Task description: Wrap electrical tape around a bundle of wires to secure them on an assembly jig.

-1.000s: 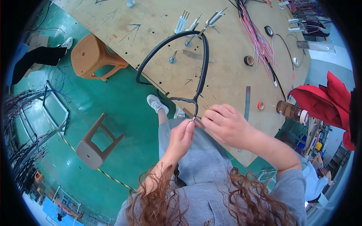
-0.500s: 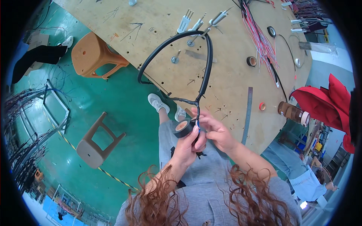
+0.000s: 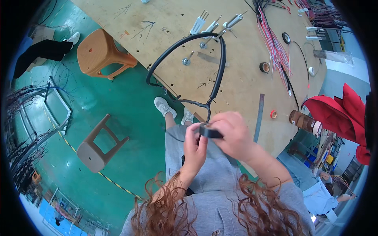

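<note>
A black cable harness point(image 3: 223, 65) loops over metal pegs on the wooden board, and its taped branch runs down to my hands. My left hand point(image 3: 193, 151) is closed, thumb and fingers pinching that branch; the exact spot is partly hidden behind the tape. In my right hand point(image 3: 235, 135) is a roll of black tape point(image 3: 210, 132), held right against the left fingertips. The end of the branch is covered by both hands.
White fixtures with metal pins point(image 3: 198, 23) stand on the wooden board point(image 3: 244, 78). A steel ruler point(image 3: 260, 116), a small orange tape roll point(image 3: 273, 114), pink and black wires point(image 3: 269, 45) and a brown bottle point(image 3: 302, 119) lie rightward. Stools point(image 3: 94, 53) stand on the left floor.
The tape roll has passed from my left hand to my right, which has closed on it. My left hand stays on the branch.
</note>
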A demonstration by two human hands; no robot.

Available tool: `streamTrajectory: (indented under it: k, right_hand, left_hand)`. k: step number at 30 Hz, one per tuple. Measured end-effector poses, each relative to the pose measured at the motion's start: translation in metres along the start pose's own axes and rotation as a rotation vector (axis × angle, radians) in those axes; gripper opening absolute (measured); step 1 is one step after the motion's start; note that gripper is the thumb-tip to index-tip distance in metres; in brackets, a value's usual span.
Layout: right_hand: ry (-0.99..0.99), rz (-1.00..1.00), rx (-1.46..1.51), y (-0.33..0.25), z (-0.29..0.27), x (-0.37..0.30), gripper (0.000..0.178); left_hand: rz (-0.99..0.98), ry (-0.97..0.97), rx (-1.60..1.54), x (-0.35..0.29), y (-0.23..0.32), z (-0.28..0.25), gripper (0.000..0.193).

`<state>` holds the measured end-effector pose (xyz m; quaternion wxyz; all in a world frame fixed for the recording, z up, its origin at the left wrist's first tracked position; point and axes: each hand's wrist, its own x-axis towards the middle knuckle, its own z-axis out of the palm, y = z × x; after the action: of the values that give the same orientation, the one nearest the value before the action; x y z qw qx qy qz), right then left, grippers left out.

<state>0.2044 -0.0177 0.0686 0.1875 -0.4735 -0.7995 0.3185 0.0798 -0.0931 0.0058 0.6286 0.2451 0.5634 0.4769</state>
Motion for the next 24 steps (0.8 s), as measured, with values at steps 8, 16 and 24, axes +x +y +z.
streamTrajectory:
  k: [8, 16, 24]
  right_hand:
    - [0.045, 0.318, 0.317, 0.053, 0.023, -0.053, 0.023]
    - [-0.259, 0.406, 0.913, 0.063, 0.035, -0.039, 0.027]
    - [-0.237, 0.407, 1.136, 0.07, 0.046, -0.031, 0.022]
  left_hand:
    - [-0.462, -0.32, -0.199, 0.01, 0.015, -0.009, 0.026]
    - [-0.524, -0.276, -0.351, -0.006, 0.013, 0.01, 0.032]
    - [-0.644, -0.329, -0.496, -0.002, 0.007, 0.007, 0.031]
